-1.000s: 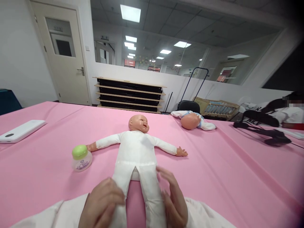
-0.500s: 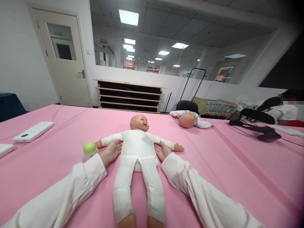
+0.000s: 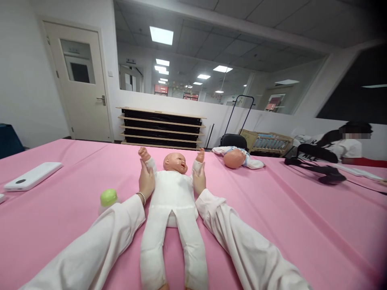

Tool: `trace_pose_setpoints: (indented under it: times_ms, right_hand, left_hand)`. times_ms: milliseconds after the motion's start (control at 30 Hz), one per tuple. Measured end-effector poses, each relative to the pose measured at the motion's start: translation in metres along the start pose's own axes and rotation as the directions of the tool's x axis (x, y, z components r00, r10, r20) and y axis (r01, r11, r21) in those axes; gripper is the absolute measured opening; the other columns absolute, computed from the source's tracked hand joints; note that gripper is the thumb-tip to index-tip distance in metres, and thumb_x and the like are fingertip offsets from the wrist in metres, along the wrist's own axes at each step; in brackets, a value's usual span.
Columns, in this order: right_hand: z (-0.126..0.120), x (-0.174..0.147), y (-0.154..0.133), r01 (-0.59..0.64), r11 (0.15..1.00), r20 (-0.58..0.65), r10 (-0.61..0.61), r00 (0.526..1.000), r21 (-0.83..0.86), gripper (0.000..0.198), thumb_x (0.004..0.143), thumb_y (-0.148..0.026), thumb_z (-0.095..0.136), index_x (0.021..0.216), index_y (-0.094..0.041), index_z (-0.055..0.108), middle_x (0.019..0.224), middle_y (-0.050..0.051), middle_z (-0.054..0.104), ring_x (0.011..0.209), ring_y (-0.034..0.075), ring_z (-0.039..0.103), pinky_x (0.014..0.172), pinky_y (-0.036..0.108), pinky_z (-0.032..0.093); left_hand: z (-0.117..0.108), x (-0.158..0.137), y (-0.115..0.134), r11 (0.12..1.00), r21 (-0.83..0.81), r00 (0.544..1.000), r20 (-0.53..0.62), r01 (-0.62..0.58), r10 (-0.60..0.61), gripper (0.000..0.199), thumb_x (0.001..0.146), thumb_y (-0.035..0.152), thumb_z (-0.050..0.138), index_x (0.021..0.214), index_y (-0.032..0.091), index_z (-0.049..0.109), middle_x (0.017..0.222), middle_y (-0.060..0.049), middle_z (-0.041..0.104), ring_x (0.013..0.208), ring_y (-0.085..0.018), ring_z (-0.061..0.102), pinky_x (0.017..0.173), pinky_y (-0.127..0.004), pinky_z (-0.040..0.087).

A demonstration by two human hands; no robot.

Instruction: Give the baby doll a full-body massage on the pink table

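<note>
A baby doll (image 3: 171, 191) with a white cloth body lies on its back on the pink table cover (image 3: 256, 225), its head away from me and turned to the right. Its two arms are bent up beside the head. My left hand (image 3: 146, 182) is closed around the doll's arm on the left, and a beaded bracelet circles that wrist. Around the arm on the right, my right hand (image 3: 199, 180) is closed too. Some of my fingers are hidden behind the doll's sleeves. Left of my left forearm stands a bottle with a green cap (image 3: 109, 197), partly covered by my sleeve.
A second doll (image 3: 235, 158) lies at the table's far edge. White power bank (image 3: 34, 176) on the left; dark headgear with straps (image 3: 323, 171) on the right. Beyond are a black chair (image 3: 234, 141), stacked shelves (image 3: 160, 127) and a seated person (image 3: 352, 145).
Both hands moved from beside the doll's torso up to its arms and took hold of them. The doll's arms went from spread sideways to raised beside its head.
</note>
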State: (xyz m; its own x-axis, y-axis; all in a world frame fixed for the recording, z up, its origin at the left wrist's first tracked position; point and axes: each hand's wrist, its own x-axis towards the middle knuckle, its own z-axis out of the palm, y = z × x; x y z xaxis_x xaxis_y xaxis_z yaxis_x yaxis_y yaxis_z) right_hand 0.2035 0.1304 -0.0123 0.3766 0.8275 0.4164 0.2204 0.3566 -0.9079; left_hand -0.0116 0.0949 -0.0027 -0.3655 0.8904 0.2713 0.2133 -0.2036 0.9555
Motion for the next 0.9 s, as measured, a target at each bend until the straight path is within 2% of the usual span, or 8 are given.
trace_pose_setpoints:
  times_ms: [67, 100, 200, 333, 500, 633, 733, 900]
  right_hand:
    - [0.006, 0.004, 0.009, 0.03, 0.994, 0.101, -0.019, 0.995, -0.109, 0.068, 0.08, -0.03, 0.047, 0.14, -0.015, 0.02, 0.134, 0.012, 0.04, 0.124, 0.022, 0.038, 0.103, 0.039, 0.031]
    - [0.007, 0.005, 0.014, 0.03, 0.991, 0.132, -0.013, 0.991, -0.134, 0.065, 0.081, -0.032, 0.046, 0.14, -0.015, 0.023, 0.132, 0.013, 0.044, 0.122, 0.024, 0.041, 0.102, 0.041, 0.032]
    - [0.007, 0.005, 0.028, 0.084, 0.992, 0.207, -0.064, 0.976, -0.089, 0.056, 0.084, -0.035, 0.041, 0.137, -0.019, 0.032, 0.131, 0.008, 0.045, 0.121, 0.022, 0.043, 0.103, 0.039, 0.032]
    - [0.006, 0.002, 0.031, 0.18, 0.984, 0.269, -0.172, 0.948, -0.005, 0.049, 0.085, -0.034, 0.039, 0.134, -0.027, 0.036, 0.135, -0.001, 0.042, 0.124, 0.017, 0.04, 0.105, 0.034, 0.029]
    - [0.006, 0.002, 0.031, 0.18, 0.983, 0.215, -0.166, 0.963, -0.047, 0.046, 0.085, -0.033, 0.038, 0.13, -0.024, 0.041, 0.13, 0.001, 0.048, 0.12, 0.018, 0.044, 0.103, 0.035, 0.033]
    - [0.004, -0.002, 0.031, 0.198, 0.958, 0.039, -0.194, 0.98, -0.205, 0.056, 0.082, -0.031, 0.04, 0.135, -0.015, 0.031, 0.134, 0.012, 0.04, 0.124, 0.023, 0.038, 0.103, 0.041, 0.032]
    - [0.001, -0.01, 0.026, 0.283, 0.908, -0.065, -0.317, 0.946, -0.309, 0.063, 0.08, -0.027, 0.042, 0.137, -0.01, 0.021, 0.137, 0.018, 0.031, 0.127, 0.026, 0.034, 0.101, 0.043, 0.034]
    - [-0.01, -0.025, 0.025, 0.494, 0.815, 0.04, -0.508, 0.861, -0.303, 0.073, 0.077, -0.021, 0.049, 0.14, -0.01, 0.013, 0.135, 0.017, 0.038, 0.123, 0.024, 0.041, 0.096, 0.039, 0.042]
  left_hand:
    - [0.004, 0.008, -0.005, 0.933, 0.31, 0.983, 0.043, -0.183, 0.178, 0.062, 0.087, 0.031, 0.038, 0.142, 0.015, 0.013, 0.124, -0.016, 0.05, 0.115, -0.029, 0.045, 0.092, -0.037, 0.033]
    - [0.005, 0.012, -0.009, 0.874, 0.434, 0.975, 0.099, -0.22, 0.197, 0.061, 0.087, 0.031, 0.037, 0.142, 0.014, 0.016, 0.115, -0.017, 0.055, 0.109, -0.03, 0.049, 0.089, -0.039, 0.035]
    - [0.005, 0.021, -0.025, 0.687, 0.688, 0.972, 0.192, -0.233, 0.138, 0.058, 0.088, 0.036, 0.033, 0.14, 0.015, 0.022, 0.092, -0.015, 0.062, 0.094, -0.029, 0.056, 0.078, -0.037, 0.039]
    - [0.0, 0.026, -0.04, 0.606, 0.771, 0.978, 0.2, -0.193, 0.057, 0.057, 0.089, 0.041, 0.023, 0.141, 0.019, 0.019, 0.078, -0.012, 0.064, 0.073, -0.025, 0.06, 0.061, -0.031, 0.039]
    - [-0.004, 0.028, -0.043, 0.642, 0.74, 0.976, 0.211, -0.199, 0.06, 0.055, 0.089, 0.041, 0.024, 0.14, 0.022, 0.024, 0.08, -0.01, 0.066, 0.068, -0.024, 0.061, 0.055, -0.028, 0.037]
    - [-0.005, 0.023, -0.04, 0.733, 0.64, 0.972, 0.127, -0.231, 0.196, 0.06, 0.087, 0.04, 0.031, 0.141, 0.017, 0.019, 0.098, -0.013, 0.064, 0.077, -0.024, 0.061, 0.059, -0.03, 0.041]
    - [-0.005, 0.015, -0.035, 0.782, 0.579, 0.959, -0.002, -0.23, 0.283, 0.072, 0.083, 0.042, 0.04, 0.141, 0.01, 0.011, 0.106, -0.017, 0.059, 0.086, -0.027, 0.059, 0.064, -0.034, 0.043]
    - [-0.012, -0.007, -0.029, 0.826, 0.458, 0.925, -0.018, -0.329, 0.378, 0.082, 0.077, 0.039, 0.052, 0.14, 0.01, 0.008, 0.108, -0.015, 0.055, 0.094, -0.026, 0.056, 0.072, -0.035, 0.046]
